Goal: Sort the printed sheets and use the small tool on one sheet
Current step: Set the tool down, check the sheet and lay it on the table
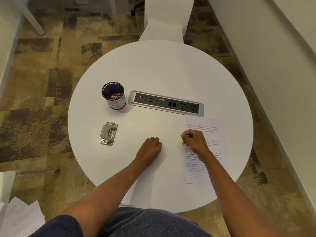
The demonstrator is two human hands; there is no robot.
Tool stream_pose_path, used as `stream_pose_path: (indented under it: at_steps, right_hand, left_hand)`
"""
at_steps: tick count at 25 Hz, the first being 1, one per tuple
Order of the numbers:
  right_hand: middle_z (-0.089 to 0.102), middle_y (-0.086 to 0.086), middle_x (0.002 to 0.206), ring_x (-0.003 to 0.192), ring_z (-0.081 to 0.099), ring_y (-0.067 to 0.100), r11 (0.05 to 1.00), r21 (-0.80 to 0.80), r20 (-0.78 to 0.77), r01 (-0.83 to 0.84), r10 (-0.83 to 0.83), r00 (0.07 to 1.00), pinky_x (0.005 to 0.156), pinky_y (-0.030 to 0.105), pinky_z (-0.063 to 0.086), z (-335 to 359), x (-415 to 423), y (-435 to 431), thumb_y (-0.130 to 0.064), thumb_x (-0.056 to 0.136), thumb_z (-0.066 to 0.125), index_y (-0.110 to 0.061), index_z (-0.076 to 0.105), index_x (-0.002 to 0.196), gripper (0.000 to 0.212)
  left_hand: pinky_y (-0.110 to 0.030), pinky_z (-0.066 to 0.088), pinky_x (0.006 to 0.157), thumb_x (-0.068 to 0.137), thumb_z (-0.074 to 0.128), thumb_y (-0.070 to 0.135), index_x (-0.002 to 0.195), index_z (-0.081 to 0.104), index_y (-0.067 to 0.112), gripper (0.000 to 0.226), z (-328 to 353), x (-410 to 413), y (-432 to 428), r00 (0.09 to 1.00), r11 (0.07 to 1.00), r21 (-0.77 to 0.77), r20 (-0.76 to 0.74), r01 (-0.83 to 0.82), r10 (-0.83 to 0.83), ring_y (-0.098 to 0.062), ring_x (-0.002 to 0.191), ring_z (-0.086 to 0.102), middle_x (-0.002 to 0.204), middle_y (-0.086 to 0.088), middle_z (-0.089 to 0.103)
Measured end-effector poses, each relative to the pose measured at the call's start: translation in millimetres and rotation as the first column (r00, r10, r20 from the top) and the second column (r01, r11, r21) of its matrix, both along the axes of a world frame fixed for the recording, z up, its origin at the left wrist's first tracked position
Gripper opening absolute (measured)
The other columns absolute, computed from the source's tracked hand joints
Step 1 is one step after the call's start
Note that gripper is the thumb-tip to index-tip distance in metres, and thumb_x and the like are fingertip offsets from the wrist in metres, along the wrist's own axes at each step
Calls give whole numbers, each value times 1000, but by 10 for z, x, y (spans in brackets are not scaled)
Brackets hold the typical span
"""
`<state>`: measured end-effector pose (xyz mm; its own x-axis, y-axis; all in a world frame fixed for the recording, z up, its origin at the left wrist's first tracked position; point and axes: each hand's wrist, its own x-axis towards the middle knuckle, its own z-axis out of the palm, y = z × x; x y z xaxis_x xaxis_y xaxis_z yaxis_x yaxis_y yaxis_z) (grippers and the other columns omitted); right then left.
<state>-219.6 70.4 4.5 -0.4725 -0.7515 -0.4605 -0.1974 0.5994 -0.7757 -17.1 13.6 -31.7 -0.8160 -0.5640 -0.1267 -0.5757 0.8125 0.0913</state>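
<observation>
White paper with small black print lies flat on the right side of the round white bench (171,69). This printed sheet (215,132) has four blocks of words, and one block is in darker, thicker letters. Its long side runs away from the person.

The right hand (194,140) is over the middle of the sheet. Its grip is curled up tight like a fist, and it is not pinching anything that shows. The arm hides part of the words.

The left hand (151,147) rests on the bare bench, just left of the sheet. Its grip is curled shut too, with nothing in it.

The small tool (108,133) is a grey metal hole punch. It sits well to the left of both hands. Behind it stands a black mesh cup (114,95). A long silver socket strip (165,103) is set in the bench, next to the cup and just behind the sheet.

More white papers (20,218) lie on the floor at the bottom left.
</observation>
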Motion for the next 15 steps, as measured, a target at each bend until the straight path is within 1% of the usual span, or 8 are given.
stream_pose_path:
  at_steps: [4,7,9,10,11,12,14,15]
  right_hand:
    - [69,2,69,54,64,2,1000,8,-15,9,-9,1000,55,25,51,5,46,19,0,88,61,-16,69,77,21]
    - [70,4,72,54,65,3,1000,7,-9,19,-19,1000,56,25,51,23,123,-21,-2,89,62,-15,70,79,18]
    - [70,5,74,58,65,7,1000,-3,20,26,-26,999,59,27,52,46,203,-115,-4,90,63,-14,70,80,16]
    - [70,6,75,60,66,9,1000,-13,37,27,-26,999,61,27,52,58,252,-186,-4,90,62,-14,70,81,16]
    - [70,5,77,63,66,11,999,-23,54,26,-25,998,63,27,53,75,306,-270,-5,91,62,-14,70,82,15]
    - [70,5,78,65,66,13,999,-34,74,24,-21,997,64,27,54,99,373,-381,-5,91,62,-13,70,83,14]
    - [69,6,79,66,66,16,998,-62,120,9,-2,993,64,27,54,168,500,-643,-4,92,61,-9,69,85,11]
    - [69,7,78,65,66,17,997,-82,139,-9,20,990,62,27,53,217,568,-800,-4,91,61,-6,69,86,10]
  left_hand:
    - [-28,40,51,48,65,-12,61,55,13,30,-105,25,20,999,995,-84,14,50,-49,-20,54,50,61,-2,53]
    - [-27,42,51,48,72,-7,61,58,15,29,-27,13,-31,999,998,27,-8,49,-49,-18,55,53,62,0,56]
    - [-30,43,61,60,69,-4,74,62,11,22,41,94,-125,994,992,89,-49,-94,99,-23,69,59,76,-6,61]
    - [-34,41,68,71,60,-6,85,60,7,19,36,170,-224,972,967,150,-89,-204,219,-28,81,58,88,-11,61]
    - [-36,37,71,76,50,-9,90,57,3,20,71,270,-342,922,917,244,-150,-316,357,-33,89,55,96,-16,58]
    - [-36,33,71,77,44,-11,90,56,1,22,132,387,-487,857,860,345,-223,-377,465,-34,91,53,97,-18,56]
    - [-37,33,69,79,42,-15,84,55,-1,20,312,600,-805,700,766,468,-356,-440,619,-34,85,52,90,-21,56]
    - [-39,35,69,83,44,-13,82,56,-2,16,431,697,-979,629,748,487,-421,-451,653,-34,81,53,87,-22,57]
